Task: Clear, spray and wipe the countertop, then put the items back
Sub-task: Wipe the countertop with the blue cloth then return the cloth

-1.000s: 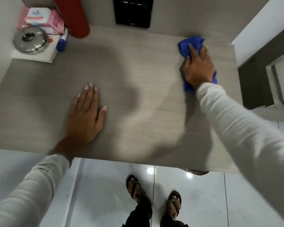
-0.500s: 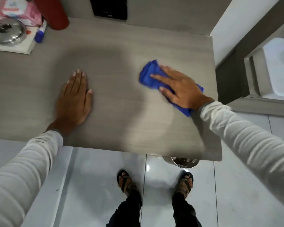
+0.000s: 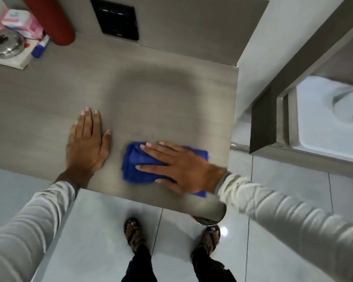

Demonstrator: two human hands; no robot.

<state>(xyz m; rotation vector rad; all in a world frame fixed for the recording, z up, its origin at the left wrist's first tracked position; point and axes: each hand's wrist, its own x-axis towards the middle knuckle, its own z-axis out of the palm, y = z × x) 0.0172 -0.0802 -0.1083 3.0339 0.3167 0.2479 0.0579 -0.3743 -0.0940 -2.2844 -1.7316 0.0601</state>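
Note:
A grey wood-grain countertop [image 3: 151, 88] fills the middle of the view. My right hand [image 3: 179, 165] presses flat on a folded blue cloth [image 3: 139, 165] near the counter's front right edge, fingers pointing left. My left hand [image 3: 87, 143] lies flat and spread on the bare counter just left of the cloth, holding nothing. Both arms wear pale long sleeves.
At the back left corner stand a steel lid [image 3: 3, 45] on a white pad, a pink packet [image 3: 18, 21], a small blue-capped bottle [image 3: 40, 47] and a red cylinder [image 3: 53, 19]. A black wall panel [image 3: 115, 21] is behind. A steel bin [image 3: 207, 219] sits below the counter edge.
My right hand has dragged the blue cloth from the back right corner toward the front edge and leftward. My left hand has stayed flat on the counter.

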